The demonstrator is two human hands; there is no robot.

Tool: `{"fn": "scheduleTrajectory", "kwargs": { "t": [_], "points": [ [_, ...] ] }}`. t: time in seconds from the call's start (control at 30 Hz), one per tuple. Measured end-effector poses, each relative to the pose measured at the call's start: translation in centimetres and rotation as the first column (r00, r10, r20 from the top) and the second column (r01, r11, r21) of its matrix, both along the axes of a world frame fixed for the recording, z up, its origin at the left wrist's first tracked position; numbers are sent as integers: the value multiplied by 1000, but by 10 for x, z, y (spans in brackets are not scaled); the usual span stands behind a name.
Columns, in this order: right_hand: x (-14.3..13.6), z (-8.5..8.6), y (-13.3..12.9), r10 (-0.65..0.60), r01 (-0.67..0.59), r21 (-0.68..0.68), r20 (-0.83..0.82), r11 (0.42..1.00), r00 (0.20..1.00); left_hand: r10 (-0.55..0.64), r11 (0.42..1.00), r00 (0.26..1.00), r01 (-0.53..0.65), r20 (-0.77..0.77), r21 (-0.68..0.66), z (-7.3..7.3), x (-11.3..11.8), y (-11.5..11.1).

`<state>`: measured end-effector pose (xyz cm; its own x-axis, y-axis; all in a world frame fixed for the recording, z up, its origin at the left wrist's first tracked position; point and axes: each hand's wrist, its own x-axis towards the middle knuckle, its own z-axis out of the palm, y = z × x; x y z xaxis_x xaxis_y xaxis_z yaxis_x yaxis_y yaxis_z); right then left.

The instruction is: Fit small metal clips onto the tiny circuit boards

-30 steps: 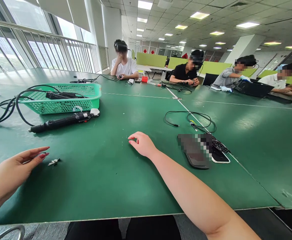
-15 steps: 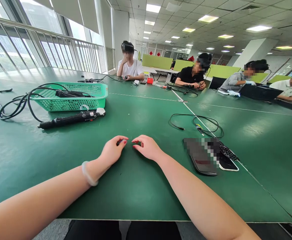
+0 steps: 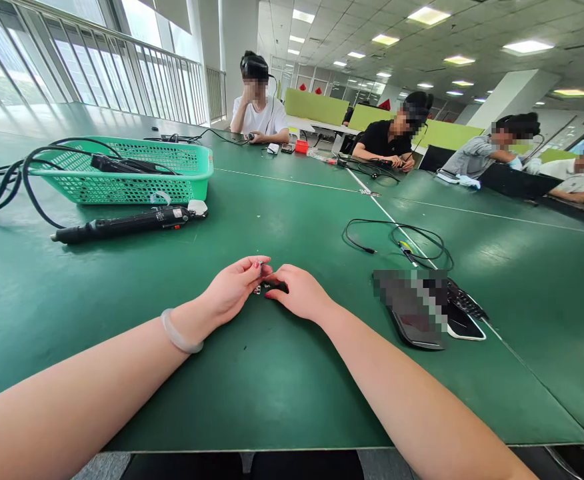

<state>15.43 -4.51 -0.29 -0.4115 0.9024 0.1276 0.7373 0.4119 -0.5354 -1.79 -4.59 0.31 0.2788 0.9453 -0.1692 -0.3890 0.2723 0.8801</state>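
Near the middle of the green table, my left hand has its thumb and fingers pinched together, with something small and dark at the tips that I cannot make out. My right hand touches it from the right, its fingers curled round a small dark piece. Small pale marks or parts show just below the fingertips, between the two hands. A pale bracelet is round my left wrist.
A green basket with cables and a black electric screwdriver lie at the left. To the right are a coiled cable and phones. Several people sit at the far side, including one in white.
My hands have come together, and a small dark piece now shows at the right fingers. The left thumb and fingers have closed. The view has shifted slightly.
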Motion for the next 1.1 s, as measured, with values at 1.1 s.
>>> {"fn": "scheduleTrajectory", "kwargs": {
  "t": [1.1],
  "points": [
    [-9,3,-9,-209,253,65,-391,965,896,88,995,967,-73,-241,67,10,2,0]
  ]
}}
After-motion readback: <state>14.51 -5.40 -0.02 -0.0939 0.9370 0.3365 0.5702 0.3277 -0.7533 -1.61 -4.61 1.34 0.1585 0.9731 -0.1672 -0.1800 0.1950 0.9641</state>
